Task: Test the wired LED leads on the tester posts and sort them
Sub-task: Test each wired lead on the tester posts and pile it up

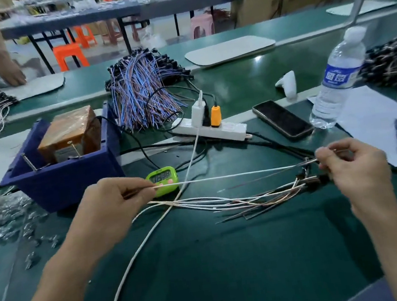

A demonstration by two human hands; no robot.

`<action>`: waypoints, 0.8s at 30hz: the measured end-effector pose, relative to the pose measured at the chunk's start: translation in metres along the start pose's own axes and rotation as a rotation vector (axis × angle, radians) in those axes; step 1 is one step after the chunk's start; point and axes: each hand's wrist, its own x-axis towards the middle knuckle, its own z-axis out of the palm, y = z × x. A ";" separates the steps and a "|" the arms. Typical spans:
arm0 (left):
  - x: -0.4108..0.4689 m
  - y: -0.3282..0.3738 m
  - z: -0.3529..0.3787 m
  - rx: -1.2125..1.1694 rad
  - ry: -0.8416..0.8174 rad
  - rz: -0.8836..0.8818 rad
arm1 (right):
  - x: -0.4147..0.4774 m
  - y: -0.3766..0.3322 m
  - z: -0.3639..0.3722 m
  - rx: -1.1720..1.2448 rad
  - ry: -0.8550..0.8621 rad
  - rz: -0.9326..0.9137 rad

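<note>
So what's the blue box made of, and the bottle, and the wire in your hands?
Blue box: looks like hard plastic, smooth, slightly shiny, moulded rim. Bottle: thin clear plastic, see-through, ribbed sides, white cap. Wire: pale, matte coating, probably plastic over metal; the left hand and right hand pinch it taut.

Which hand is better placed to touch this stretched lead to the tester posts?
Probably left: the left hand pinches the lead at its end just beside the blue box holding the posts, while the right hand grips the far end.
</note>
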 end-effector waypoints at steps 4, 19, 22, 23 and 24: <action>0.002 0.007 0.015 0.080 0.007 0.001 | 0.001 0.007 -0.004 -0.391 -0.092 -0.156; -0.034 -0.012 0.008 0.277 0.220 -0.013 | -0.040 0.001 0.006 -0.469 -0.078 -0.369; -0.047 -0.019 -0.011 0.215 0.306 -0.096 | -0.083 -0.025 0.046 -0.379 -0.252 -0.462; -0.052 -0.023 -0.016 0.206 0.335 -0.125 | -0.100 -0.034 0.065 -0.343 -0.361 -0.484; -0.057 -0.028 -0.022 0.204 0.360 -0.148 | -0.117 -0.043 0.085 -0.304 -0.467 -0.502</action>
